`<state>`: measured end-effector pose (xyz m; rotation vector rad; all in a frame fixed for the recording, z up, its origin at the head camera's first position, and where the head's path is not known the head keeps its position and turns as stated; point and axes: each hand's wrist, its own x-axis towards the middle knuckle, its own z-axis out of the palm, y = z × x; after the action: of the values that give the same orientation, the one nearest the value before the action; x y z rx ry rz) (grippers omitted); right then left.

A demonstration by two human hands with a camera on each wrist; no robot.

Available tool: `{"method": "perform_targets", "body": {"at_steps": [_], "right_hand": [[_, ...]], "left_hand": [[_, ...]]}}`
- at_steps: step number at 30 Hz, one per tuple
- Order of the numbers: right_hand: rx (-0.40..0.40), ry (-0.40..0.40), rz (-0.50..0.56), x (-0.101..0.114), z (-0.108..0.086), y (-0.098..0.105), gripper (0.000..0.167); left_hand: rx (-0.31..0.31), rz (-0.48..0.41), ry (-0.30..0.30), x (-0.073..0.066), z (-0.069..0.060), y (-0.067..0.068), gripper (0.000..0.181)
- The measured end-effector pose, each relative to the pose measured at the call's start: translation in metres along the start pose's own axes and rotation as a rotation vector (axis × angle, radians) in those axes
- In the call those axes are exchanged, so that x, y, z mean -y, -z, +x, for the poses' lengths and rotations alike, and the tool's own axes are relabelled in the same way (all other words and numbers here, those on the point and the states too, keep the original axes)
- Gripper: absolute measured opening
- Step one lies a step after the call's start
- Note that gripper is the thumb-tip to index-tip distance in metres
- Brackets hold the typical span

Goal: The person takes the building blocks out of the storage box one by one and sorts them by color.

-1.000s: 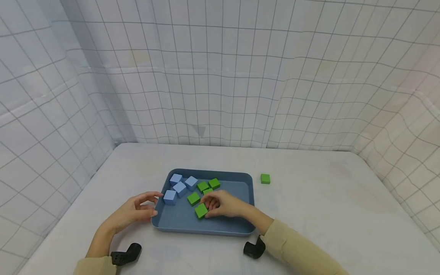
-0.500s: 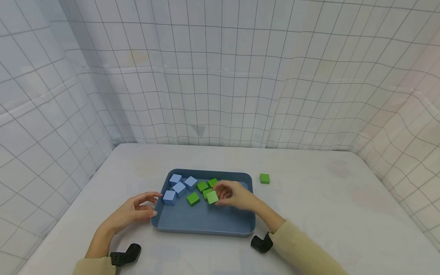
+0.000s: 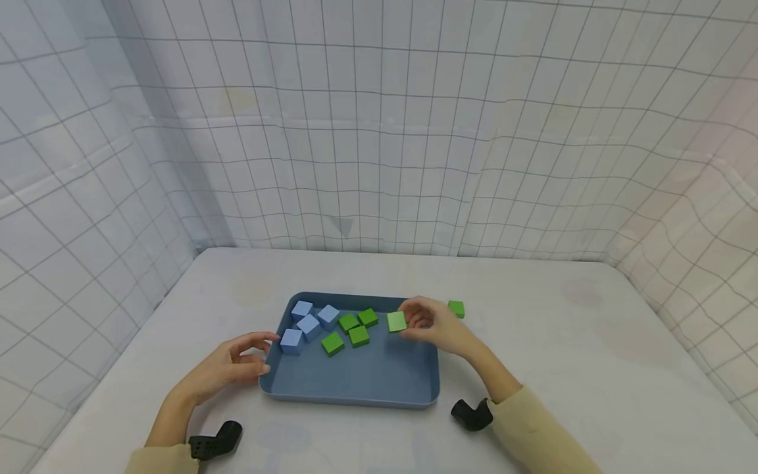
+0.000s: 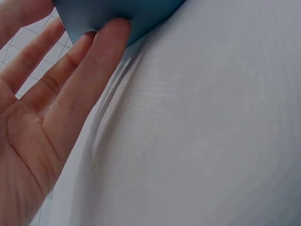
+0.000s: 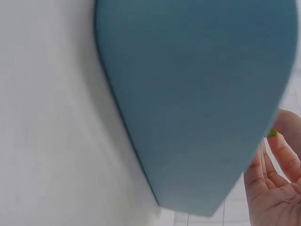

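Note:
My right hand pinches a light green block over the right part of the blue tray. In the right wrist view the hand shows at the right edge, a bit of the green block between its fingertips. My left hand touches the tray's left rim with relaxed fingers; the left wrist view shows this hand with fingertips against the tray wall. Inside the tray lie several blue blocks at the left and several green blocks near the middle.
Another green block lies on the white table, behind the tray's right side and close beyond my right hand. Black devices are at the left wrist and the right wrist. Grid-patterned sheeting stands behind and at both sides.
My right hand has lifted the green block from the tray's middle and carried it right and toward the back. The left hand has stayed at the tray's left rim.

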<state>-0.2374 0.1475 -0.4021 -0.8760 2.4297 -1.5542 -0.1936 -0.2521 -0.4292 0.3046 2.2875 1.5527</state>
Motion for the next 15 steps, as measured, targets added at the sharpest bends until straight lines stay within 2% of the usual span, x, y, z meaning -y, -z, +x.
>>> {"method": "perform_targets", "body": {"at_steps": [9, 15], "right_hand": [[-0.132, -0.009, -0.006, -0.005, -0.016, 0.03, 0.04], [-0.194, -0.021, -0.032, -0.022, -0.027, 0.05, 0.037]], "left_hand": [[0.005, 0.0, -0.004, 0.0, 0.0, 0.001, 0.056], [0.007, -0.002, -0.007, 0.0, 0.0, 0.001, 0.056]]}}
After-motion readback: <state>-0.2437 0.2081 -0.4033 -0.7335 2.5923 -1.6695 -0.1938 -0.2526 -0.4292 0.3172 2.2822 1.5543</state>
